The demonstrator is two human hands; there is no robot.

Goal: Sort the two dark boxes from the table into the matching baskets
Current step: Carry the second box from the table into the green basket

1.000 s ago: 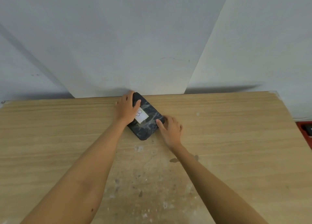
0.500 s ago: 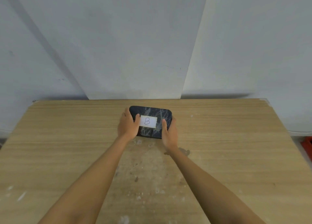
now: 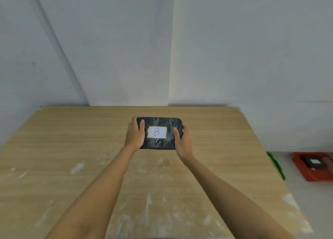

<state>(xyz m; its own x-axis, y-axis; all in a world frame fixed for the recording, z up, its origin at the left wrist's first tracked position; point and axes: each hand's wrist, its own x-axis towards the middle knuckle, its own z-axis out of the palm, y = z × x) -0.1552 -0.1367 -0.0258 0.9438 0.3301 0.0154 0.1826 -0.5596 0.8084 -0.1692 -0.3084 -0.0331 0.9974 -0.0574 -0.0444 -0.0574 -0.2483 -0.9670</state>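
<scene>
Both hands clasp a dark rectangular box wrapped in shiny film [image 3: 159,132], the left hand [image 3: 134,135] on its left end, the right hand [image 3: 182,141] on its right, over the far middle of the pale wooden table [image 3: 72,148]. Its white label [image 3: 156,132] reads "B". On the floor to the right, a red plastic basket [image 3: 313,175] holds another dark box [image 3: 313,162].

Both arms extended fwd; left hand [image 3: 134,136] & right hand [image 3: 182,142] curled, thumbs on top.
</scene>
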